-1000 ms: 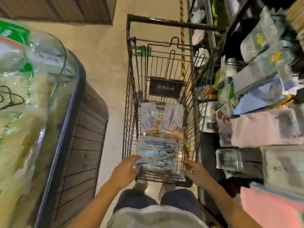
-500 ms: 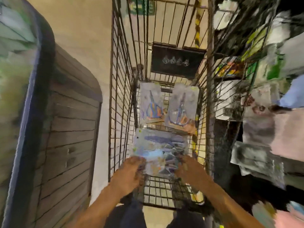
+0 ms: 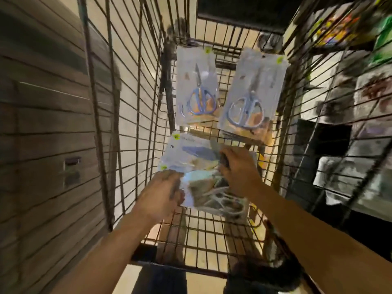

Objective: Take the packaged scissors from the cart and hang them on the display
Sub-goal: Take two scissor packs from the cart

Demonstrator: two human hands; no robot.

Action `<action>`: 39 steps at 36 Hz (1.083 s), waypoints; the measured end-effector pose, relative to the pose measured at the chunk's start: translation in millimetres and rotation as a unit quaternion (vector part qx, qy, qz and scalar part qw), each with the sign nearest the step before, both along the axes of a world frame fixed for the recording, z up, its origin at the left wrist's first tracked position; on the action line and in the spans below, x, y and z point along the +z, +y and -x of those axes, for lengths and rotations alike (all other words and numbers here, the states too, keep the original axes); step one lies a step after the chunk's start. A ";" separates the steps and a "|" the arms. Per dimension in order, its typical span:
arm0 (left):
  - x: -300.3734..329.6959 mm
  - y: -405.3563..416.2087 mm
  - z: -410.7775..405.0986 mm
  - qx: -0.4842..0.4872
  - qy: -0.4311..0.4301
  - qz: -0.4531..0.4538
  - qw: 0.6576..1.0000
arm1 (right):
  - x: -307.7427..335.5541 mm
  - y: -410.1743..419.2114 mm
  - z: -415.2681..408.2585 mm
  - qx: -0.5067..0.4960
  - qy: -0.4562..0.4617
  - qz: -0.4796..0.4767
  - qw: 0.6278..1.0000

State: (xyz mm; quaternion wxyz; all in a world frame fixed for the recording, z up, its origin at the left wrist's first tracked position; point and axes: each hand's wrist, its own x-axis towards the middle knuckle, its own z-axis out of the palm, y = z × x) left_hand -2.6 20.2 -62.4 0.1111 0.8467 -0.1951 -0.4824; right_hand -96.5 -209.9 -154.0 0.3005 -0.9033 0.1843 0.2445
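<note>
Both hands, left (image 3: pixel 163 193) and right (image 3: pixel 238 168), grasp slick, light, floppy packs (image 3: pixel 197 166) near the cart (image 3: pixel 118 102) front; best gripped by stiff card edges.

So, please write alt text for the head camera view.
Both hands, left hand and right hand, hold a stack of packaged scissors inside a wire shopping cart. Two more scissors packs lie farther in.

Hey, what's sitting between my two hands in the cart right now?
In the head view, a pile of packaged scissors lies between the left hand and the right hand, on the cart floor.
</note>
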 end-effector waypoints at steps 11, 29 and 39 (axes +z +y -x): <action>18.5 -10.6 -10.6 -0.014 0.036 -0.034 0.999 | 16.3 -3.3 14.8 -0.057 0.038 -0.061 0.996; 41.8 1.5 5.7 0.095 0.069 0.009 0.993 | 86.3 2.5 18.6 -0.145 0.026 -0.122 0.982; 71.1 -43.2 -1.0 0.379 0.118 0.220 0.891 | 130.9 22.2 -5.4 -0.345 -0.075 -0.297 0.887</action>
